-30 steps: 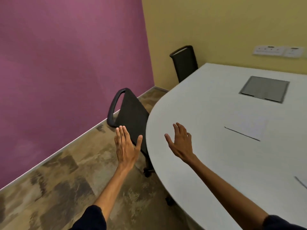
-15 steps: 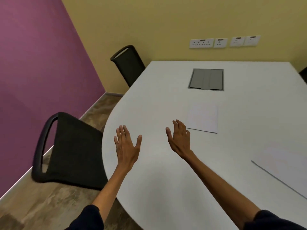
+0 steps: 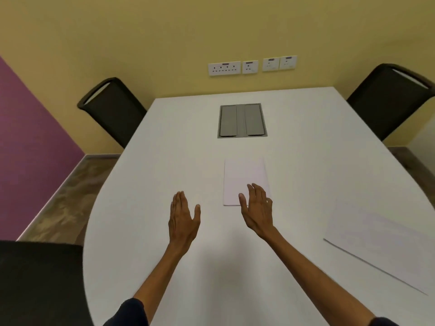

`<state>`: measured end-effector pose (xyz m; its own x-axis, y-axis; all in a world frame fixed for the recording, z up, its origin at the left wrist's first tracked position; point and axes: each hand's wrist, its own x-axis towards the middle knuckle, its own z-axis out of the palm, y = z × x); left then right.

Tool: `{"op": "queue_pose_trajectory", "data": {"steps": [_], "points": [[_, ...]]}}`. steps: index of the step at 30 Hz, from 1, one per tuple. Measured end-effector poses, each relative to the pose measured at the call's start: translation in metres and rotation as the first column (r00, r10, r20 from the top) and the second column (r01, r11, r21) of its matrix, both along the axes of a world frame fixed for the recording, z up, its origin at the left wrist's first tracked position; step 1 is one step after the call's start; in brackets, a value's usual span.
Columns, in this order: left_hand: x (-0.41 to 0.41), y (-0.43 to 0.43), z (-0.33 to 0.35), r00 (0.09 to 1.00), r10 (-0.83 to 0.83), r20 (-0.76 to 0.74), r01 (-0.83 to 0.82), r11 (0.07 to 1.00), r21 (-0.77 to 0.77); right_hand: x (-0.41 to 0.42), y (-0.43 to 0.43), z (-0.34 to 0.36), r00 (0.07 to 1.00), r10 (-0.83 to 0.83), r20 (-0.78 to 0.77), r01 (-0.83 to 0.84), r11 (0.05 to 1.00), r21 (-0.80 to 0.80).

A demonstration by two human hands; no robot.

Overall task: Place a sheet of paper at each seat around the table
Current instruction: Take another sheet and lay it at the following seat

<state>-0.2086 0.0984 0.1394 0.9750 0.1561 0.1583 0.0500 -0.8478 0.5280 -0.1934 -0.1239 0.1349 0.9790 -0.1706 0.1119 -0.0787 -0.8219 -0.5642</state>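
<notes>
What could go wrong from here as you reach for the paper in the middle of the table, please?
1. The paper stack blends into the white table, so the right hand, open above its near edge, may lift several sheets instead of one.
2. The single sheet at the right lies near the table edge; a passing right forearm could sweep it off.
</notes>
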Motion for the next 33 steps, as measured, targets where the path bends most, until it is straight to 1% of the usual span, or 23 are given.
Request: {"op": "queue_pose_trajectory", "data": {"steps": [2, 5, 8, 12, 16, 18, 21, 23, 26, 28, 30, 33], "points": [[0.02, -0.008, -0.005, 0.998, -0.051, 0.019, 0.051, 0.998, 0.024, 0.013, -0.008, -0.002, 0.999, -0.036, -0.005, 0.036, 0.999, 0.0], [0.052, -0.019, -0.013, 0.99, -0.136, 0.029, 0.132, 0.985, 0.11, 0.036, -0.023, -0.008, 0.994, -0.107, 0.004, 0.107, 0.994, 0.008], [0.077, -0.031, -0.027, 0.986, -0.164, 0.023, 0.161, 0.982, 0.1, 0.061, -0.04, -0.02, 0.986, -0.167, 0.001, 0.167, 0.986, 0.008], [0.106, -0.043, -0.043, 0.987, -0.094, -0.132, 0.082, 0.992, -0.091, 0.092, -0.057, -0.043, 0.979, -0.2, -0.045, 0.199, 0.98, -0.022], [0.142, -0.057, -0.067, 0.986, -0.033, -0.164, 0.006, 0.986, -0.165, 0.118, -0.071, -0.075, 0.966, -0.227, -0.124, 0.227, 0.974, -0.011], [0.157, -0.065, -0.085, 0.974, -0.036, -0.223, -0.003, 0.985, -0.172, 0.128, -0.076, -0.091, 0.954, -0.245, -0.17, 0.248, 0.969, -0.002], [0.171, -0.076, -0.113, 0.935, -0.063, -0.348, -0.002, 0.983, -0.183, 0.136, -0.082, -0.111, 0.934, -0.274, -0.231, 0.283, 0.959, 0.007], [0.176, -0.081, -0.128, 0.92, -0.059, -0.388, -0.015, 0.982, -0.187, 0.142, -0.085, -0.123, 0.922, -0.283, -0.264, 0.297, 0.955, 0.012], [0.183, -0.088, -0.147, 0.91, -0.046, -0.411, -0.026, 0.986, -0.166, 0.15, -0.089, -0.14, 0.902, -0.291, -0.319, 0.307, 0.952, 0.0], [0.189, -0.092, -0.153, 0.918, -0.037, -0.395, -0.023, 0.989, -0.147, 0.155, -0.09, -0.149, 0.889, -0.309, -0.339, 0.326, 0.945, -0.007], [0.194, -0.096, -0.156, 0.927, -0.032, -0.373, -0.021, 0.99, -0.137, 0.158, -0.088, -0.155, 0.881, -0.329, -0.338, 0.342, 0.94, -0.025], [0.199, -0.104, -0.159, 0.924, -0.018, -0.383, -0.036, 0.991, -0.131, 0.159, -0.084, -0.165, 0.881, -0.353, -0.314, 0.353, 0.934, -0.06]]}}
